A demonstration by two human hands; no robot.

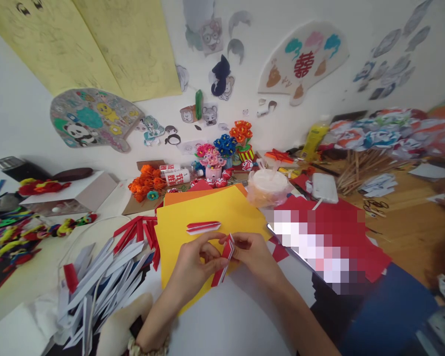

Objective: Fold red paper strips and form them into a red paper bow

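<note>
Folded red strip (223,261): red on one side, white on the other, pinched between both of my hands just above the near edge of the yellow sheet (178,232). It stands roughly upright with a slight tilt, its lower end pointing toward me.

Left hand (193,264): fingers curled, thumb and forefinger closed on the strip's left side. Beaded bracelet (148,349) on that wrist.

Right hand (255,254): fingertips closed on the strip's upper right edge, the other fingers folded in.

Second folded piece (203,226): lies flat on the yellow sheet, just beyond my hands, not touched.

Left of the sheet: a loose pile of white-and-red strips (104,282) fanned across the table. An orange sheet (193,197) shows from under the far edge of the yellow one.

Farther back: orange paper flowers (146,184), a glue bottle (177,176) lying on its side, small pots of paper flowers (226,146) and a lidded plastic cup (269,185). Far right, a bundle of wooden sticks (359,165).
</note>
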